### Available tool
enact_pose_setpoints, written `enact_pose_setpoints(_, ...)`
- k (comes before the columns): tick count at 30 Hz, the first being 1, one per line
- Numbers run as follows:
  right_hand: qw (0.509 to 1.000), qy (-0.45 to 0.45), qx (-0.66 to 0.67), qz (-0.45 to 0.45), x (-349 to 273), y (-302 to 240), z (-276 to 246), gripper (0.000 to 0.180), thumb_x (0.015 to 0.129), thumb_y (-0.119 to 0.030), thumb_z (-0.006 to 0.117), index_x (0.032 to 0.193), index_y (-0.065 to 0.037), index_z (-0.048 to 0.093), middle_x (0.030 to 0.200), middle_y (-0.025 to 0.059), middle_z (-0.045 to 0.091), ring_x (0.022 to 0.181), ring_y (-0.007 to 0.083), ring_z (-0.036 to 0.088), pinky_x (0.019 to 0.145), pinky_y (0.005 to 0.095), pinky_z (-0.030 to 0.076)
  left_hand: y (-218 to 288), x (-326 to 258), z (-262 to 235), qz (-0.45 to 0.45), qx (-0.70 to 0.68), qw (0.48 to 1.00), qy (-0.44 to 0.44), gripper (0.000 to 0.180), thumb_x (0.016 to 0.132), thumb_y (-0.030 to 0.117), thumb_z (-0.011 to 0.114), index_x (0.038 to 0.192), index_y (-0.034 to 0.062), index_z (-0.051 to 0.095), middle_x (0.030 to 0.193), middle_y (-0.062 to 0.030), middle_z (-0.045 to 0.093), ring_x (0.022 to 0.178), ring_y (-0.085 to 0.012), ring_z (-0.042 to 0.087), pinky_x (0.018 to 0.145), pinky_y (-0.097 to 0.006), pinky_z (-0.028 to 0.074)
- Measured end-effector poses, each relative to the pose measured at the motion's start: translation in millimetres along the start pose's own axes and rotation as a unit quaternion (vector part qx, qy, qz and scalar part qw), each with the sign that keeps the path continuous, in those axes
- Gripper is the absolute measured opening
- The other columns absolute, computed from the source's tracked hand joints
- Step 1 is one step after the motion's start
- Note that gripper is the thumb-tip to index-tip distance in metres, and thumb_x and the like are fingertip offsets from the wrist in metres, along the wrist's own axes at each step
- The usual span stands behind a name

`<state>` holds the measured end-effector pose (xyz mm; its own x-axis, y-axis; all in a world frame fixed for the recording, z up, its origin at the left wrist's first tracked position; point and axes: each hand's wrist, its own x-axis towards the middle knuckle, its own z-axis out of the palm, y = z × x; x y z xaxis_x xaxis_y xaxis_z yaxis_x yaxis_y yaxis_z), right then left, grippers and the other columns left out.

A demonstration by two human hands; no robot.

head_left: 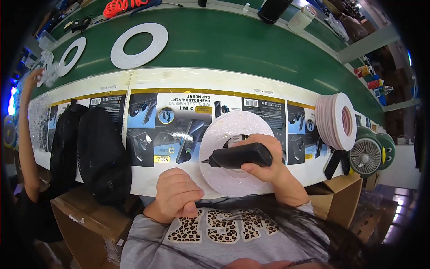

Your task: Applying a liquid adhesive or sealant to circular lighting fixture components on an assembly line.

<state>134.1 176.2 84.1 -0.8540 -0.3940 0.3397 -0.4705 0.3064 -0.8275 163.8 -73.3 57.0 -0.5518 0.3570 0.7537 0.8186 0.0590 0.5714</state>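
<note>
Hands: right [264,154] grips one black tool [237,157] over one white ring [233,152].

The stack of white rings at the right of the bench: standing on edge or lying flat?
On edge. The stack of white rings stands upright with its hole facing sideways, unlike the sparkly ring lying flat under the right hand.

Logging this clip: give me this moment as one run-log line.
right hand: grips black handheld tool over white ring disc | left hand: closed fist at bench edge | ring stack to right
</note>
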Motion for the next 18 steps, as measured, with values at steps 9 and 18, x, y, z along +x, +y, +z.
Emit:
enact_pose_setpoints(9, 1.0, -0.014, 0.003, 0.009, -1, -1, 0, 0.041, 0.073, -0.031, 0.074, 0.095, 0.003, 0.067, 0.084, 0.0148, 0.068, 0.074, 0.0286, 0.067, 0.07, 0.0316, 0.051, 8, 1, 0, -0.023, 0.024, 0.999, 0.019, 0.016, 0.089, 0.018, 0.055, 0.079, 0.0066, 0.06, 0.071, -0.0023, 0.061, 0.057, -0.0202, 0.058, 0.054, -0.033, 0.048)
enact_pose_setpoints(18, 0.981, 0.11, 0.111, 0.119, -12, 3, -8, 0.026, 0.08, -0.021, 0.07, 0.091, 0.002, 0.064, 0.077, 0.0084, 0.065, 0.068, 0.0127, 0.059, 0.065, 0.0268, 0.048, 4, 108, -56, -0.219, 0.423, 0.879, -0.002, 0.019, 0.082, 0.016, 0.067, 0.097, 0.0047, 0.065, 0.085, -0.0108, 0.065, 0.081, -0.0305, 0.062, 0.071, -0.04, 0.048)
